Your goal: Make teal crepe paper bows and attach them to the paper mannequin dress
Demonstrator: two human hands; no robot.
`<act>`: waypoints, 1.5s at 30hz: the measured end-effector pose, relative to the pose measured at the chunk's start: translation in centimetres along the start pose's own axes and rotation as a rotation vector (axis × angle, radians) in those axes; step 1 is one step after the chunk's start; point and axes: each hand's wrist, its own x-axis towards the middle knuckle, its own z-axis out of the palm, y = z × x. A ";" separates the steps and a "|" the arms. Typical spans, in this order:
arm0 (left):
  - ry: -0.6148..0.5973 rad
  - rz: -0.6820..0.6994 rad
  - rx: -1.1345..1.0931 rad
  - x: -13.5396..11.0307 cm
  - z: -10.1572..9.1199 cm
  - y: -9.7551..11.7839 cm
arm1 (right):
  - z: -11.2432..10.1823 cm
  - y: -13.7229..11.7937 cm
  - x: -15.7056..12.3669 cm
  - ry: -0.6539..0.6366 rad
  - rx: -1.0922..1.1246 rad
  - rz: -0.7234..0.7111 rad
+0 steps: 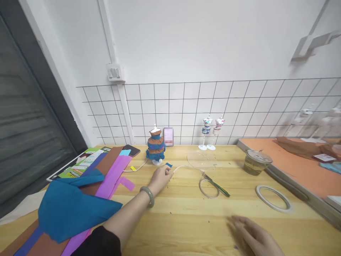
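Note:
My left hand point(160, 177), a green bangle on its wrist, is closed in a pinch on a small blue piece of crepe paper point(168, 165). Just behind it stands a small dress form point(156, 146) wrapped in ruffled brown and blue layers. A thin white cord point(182, 166) runs right from beside the fingertips. Low on the right, my right hand point(254, 234) hovers over the wooden table with its fingers stretched out, slightly blurred and holding nothing. Tweezers with a green handle point(218, 185) lie across a ring of white cord point(209, 193) between the hands.
Folded crepe paper in blue point(71, 209), pink and brown covers the left side, beside a dark phone point(132, 150). Rightward are a roll of tape point(273, 199), a lidded cup point(256, 163) and an orange-topped table point(295, 160). Two small dress forms point(206, 131) stand at the wall.

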 end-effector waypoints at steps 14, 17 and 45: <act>-0.220 0.255 0.461 8.5 8.9 1.9 | 1.9 -0.3 10.5 0.078 -0.548 -0.379; -0.260 0.354 0.497 7.8 7.9 1.9 | 1.4 0.3 10.4 0.060 -0.587 -0.353; -0.252 0.800 0.817 -7.8 -0.4 3.1 | 0.7 -4.8 6.2 -0.172 -0.397 -0.314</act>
